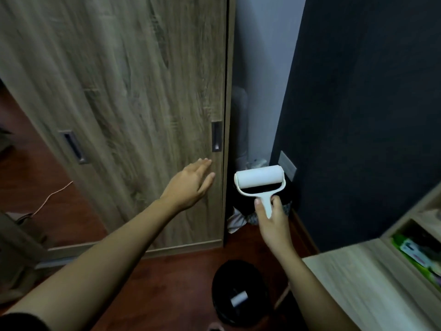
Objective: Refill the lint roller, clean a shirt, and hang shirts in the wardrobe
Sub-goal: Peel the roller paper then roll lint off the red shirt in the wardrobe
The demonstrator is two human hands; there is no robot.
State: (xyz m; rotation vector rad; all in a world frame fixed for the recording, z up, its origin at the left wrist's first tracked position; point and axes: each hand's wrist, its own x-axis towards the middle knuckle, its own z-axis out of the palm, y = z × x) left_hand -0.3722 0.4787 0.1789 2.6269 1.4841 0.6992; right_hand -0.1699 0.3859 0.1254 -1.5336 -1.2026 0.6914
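Roller loaded, wardrobe door next.

The right hand (272,218) grips the white lint roller (260,179) by its handle, thumb and fingers wrapped round the stem, and the clean white roll stands just above the grip. Off to the left of that grip, the left hand (191,185) stretches out with straight fingers and holds nothing. Its fingertips are just below the recessed pull (216,136) at the right edge of the sliding wardrobe door (143,91), which looks closed. Below the roller hand, nearer the person, a black bin (241,292) on the floor holds what looks like a spent roll (238,299), so I judge the refill done. No shirt is in sight. The next move, I'd say, calls for hooking fingers into the pull and sliding the door leftward.
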